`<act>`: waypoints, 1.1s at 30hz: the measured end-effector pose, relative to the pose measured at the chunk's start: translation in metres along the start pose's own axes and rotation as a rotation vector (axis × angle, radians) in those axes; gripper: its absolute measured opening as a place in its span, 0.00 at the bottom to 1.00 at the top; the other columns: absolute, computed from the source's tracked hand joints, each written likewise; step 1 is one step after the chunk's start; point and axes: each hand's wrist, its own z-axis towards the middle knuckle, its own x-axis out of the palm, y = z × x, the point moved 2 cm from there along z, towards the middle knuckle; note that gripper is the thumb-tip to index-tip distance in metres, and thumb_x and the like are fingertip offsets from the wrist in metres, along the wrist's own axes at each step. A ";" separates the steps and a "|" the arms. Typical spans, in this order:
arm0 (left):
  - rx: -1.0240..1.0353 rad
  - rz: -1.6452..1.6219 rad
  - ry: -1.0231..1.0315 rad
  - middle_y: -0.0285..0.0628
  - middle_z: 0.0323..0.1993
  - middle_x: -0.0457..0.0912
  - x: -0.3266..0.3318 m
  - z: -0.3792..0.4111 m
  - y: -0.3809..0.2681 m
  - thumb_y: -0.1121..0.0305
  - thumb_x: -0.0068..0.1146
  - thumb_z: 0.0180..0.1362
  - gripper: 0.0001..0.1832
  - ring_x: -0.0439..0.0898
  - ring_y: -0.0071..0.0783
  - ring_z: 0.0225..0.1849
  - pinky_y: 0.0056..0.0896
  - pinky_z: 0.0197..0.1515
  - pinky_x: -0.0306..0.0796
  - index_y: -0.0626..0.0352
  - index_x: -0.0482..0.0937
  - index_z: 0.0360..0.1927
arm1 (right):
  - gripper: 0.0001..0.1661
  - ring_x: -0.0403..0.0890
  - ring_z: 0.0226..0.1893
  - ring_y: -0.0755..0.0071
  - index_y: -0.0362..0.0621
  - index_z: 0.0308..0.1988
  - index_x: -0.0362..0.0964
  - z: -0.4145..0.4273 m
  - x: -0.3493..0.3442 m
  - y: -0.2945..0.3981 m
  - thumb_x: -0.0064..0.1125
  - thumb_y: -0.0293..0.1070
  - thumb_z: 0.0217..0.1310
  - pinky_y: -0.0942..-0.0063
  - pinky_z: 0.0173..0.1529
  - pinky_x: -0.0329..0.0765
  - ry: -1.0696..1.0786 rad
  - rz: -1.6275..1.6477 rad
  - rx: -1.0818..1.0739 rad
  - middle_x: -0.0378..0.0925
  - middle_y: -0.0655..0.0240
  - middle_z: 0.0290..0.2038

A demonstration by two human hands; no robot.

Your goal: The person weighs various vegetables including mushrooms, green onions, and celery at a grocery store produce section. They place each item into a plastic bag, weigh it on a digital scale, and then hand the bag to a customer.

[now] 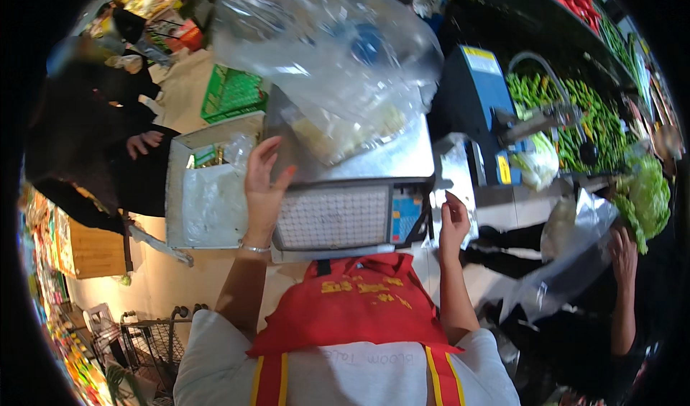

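My left hand (265, 182) is raised with fingers spread, holding nothing, by the left front corner of a weighing scale. The scale has a metal pan (372, 163) and a white keypad (334, 217) with a blue key block (407, 217). A clear plastic bag (334, 131) with pale contents lies on the pan. More crumpled clear plastic (334, 34) bulges above it, hiding the scale's far side. To the right of the keypad, my right hand (455, 220) hangs with bent fingers and nothing visible in it.
Left of the scale are a white tray (175, 190) and a green plastic basket (213, 96). A blue machine (477, 93) stands right, near green peppers (587, 104) and a cabbage (539, 160). One person is at left; another holds leafy lettuce (649, 195) beside a clear bag (566, 266).
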 end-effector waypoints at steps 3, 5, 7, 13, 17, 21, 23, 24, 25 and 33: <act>-0.143 -0.253 -0.132 0.42 0.51 0.70 -0.005 -0.041 0.017 0.82 0.53 0.50 0.22 0.67 0.30 0.55 0.30 0.59 0.59 0.63 0.66 0.51 | 0.10 0.75 0.43 0.73 0.35 0.42 0.71 -0.019 -0.021 -0.049 0.51 0.24 0.58 0.77 0.50 0.70 -0.059 0.233 0.209 0.76 0.64 0.40; -0.178 -0.237 -0.168 0.42 0.48 0.71 -0.005 -0.059 0.025 0.82 0.51 0.51 0.19 0.69 0.30 0.52 0.30 0.58 0.60 0.65 0.67 0.49 | 0.14 0.74 0.46 0.73 0.37 0.47 0.70 -0.031 -0.027 -0.065 0.51 0.23 0.58 0.77 0.53 0.68 0.020 0.137 0.293 0.75 0.64 0.45; -0.168 -0.245 -0.193 0.43 0.45 0.72 -0.006 -0.060 0.029 0.81 0.50 0.52 0.17 0.70 0.30 0.50 0.29 0.58 0.61 0.66 0.68 0.47 | 0.20 0.71 0.50 0.73 0.39 0.52 0.67 -0.043 -0.020 -0.061 0.53 0.23 0.57 0.78 0.55 0.65 0.070 0.142 0.356 0.73 0.65 0.49; -0.168 -0.280 -0.248 0.42 0.41 0.73 -0.009 -0.059 0.029 0.81 0.48 0.53 0.13 0.71 0.28 0.46 0.28 0.54 0.62 0.66 0.69 0.44 | 0.45 0.69 0.50 0.69 0.34 0.61 0.49 -0.050 -0.005 -0.061 0.63 0.20 0.45 0.75 0.55 0.66 0.348 0.107 0.321 0.66 0.58 0.53; -0.181 -0.242 -0.235 0.41 0.40 0.73 -0.004 -0.065 0.029 0.81 0.47 0.54 0.12 0.71 0.27 0.44 0.27 0.52 0.63 0.66 0.69 0.43 | 0.46 0.71 0.47 0.72 0.33 0.61 0.50 -0.051 -0.002 -0.061 0.66 0.22 0.43 0.77 0.51 0.69 0.368 0.050 0.342 0.68 0.60 0.49; -0.204 -0.250 -0.223 0.41 0.38 0.73 -0.002 -0.071 0.029 0.81 0.47 0.54 0.12 0.71 0.27 0.43 0.27 0.51 0.63 0.66 0.69 0.43 | 0.46 0.72 0.46 0.72 0.32 0.60 0.51 -0.053 0.001 -0.067 0.66 0.22 0.42 0.77 0.49 0.70 0.326 0.084 0.341 0.69 0.59 0.48; -0.202 -0.250 -0.226 0.42 0.38 0.73 -0.001 -0.072 0.029 0.81 0.46 0.53 0.12 0.71 0.27 0.43 0.27 0.51 0.63 0.67 0.69 0.43 | 0.45 0.72 0.45 0.72 0.32 0.60 0.51 -0.053 0.002 -0.069 0.67 0.22 0.42 0.77 0.49 0.71 0.325 0.080 0.332 0.70 0.59 0.48; -0.194 -0.252 -0.228 0.42 0.38 0.73 -0.001 -0.072 0.028 0.81 0.46 0.53 0.12 0.71 0.27 0.43 0.27 0.51 0.63 0.67 0.69 0.43 | 0.46 0.73 0.45 0.72 0.32 0.60 0.52 -0.052 0.001 -0.064 0.67 0.22 0.42 0.77 0.48 0.71 0.338 0.078 0.341 0.71 0.59 0.47; -0.186 -0.254 -0.229 0.42 0.38 0.73 -0.001 -0.073 0.027 0.81 0.46 0.53 0.12 0.71 0.28 0.43 0.27 0.51 0.63 0.67 0.69 0.42 | 0.46 0.73 0.44 0.72 0.32 0.60 0.52 -0.051 0.001 -0.062 0.67 0.22 0.42 0.77 0.48 0.71 0.351 0.075 0.350 0.71 0.60 0.47; -0.190 -0.244 -0.198 0.42 0.33 0.72 -0.007 -0.075 0.030 0.85 0.38 0.47 0.13 0.71 0.26 0.37 0.24 0.45 0.64 0.68 0.68 0.38 | 0.45 0.73 0.43 0.73 0.34 0.59 0.52 -0.052 -0.001 -0.066 0.66 0.21 0.42 0.77 0.46 0.72 0.350 0.101 0.344 0.71 0.61 0.45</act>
